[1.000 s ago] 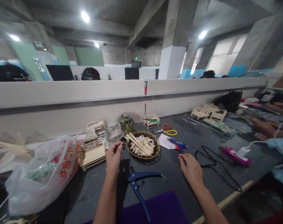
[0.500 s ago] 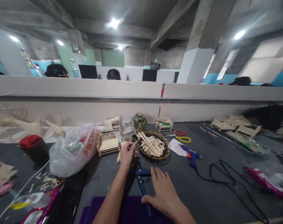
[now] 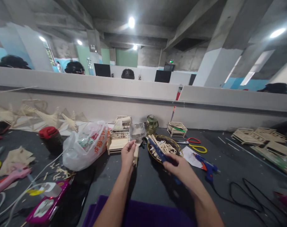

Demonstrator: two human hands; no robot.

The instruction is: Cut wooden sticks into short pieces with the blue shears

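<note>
My left hand (image 3: pixel 128 155) is closed in a pinch just left of a few wooden sticks (image 3: pixel 135 155) on the dark table; what its fingertips hold is too small to make out. My right hand (image 3: pixel 177 164) is wrapped round a blue hand tool (image 3: pixel 157 148), raised and tilted over the left part of a yellow-rimmed basket (image 3: pixel 181 153). Cut wooden sticks (image 3: pixel 168 147) fill the basket. Behind my left hand stands a small wooden stick bench (image 3: pixel 118 143).
A plastic bag (image 3: pixel 83 149) and a red-lidded cup (image 3: pixel 51 140) stand left. A green jar (image 3: pixel 152 125) and a small stick model (image 3: pixel 177 129) are behind the basket. Scissors (image 3: pixel 197 148) and a blue glue gun (image 3: pixel 209 168) with its cable lie right. Purple cloth (image 3: pixel 143 214) lies in front.
My right hand has taken hold of the blue tool and lifted it from the table to the basket. The camera view has turned slightly left. My left hand stays pinched.
</note>
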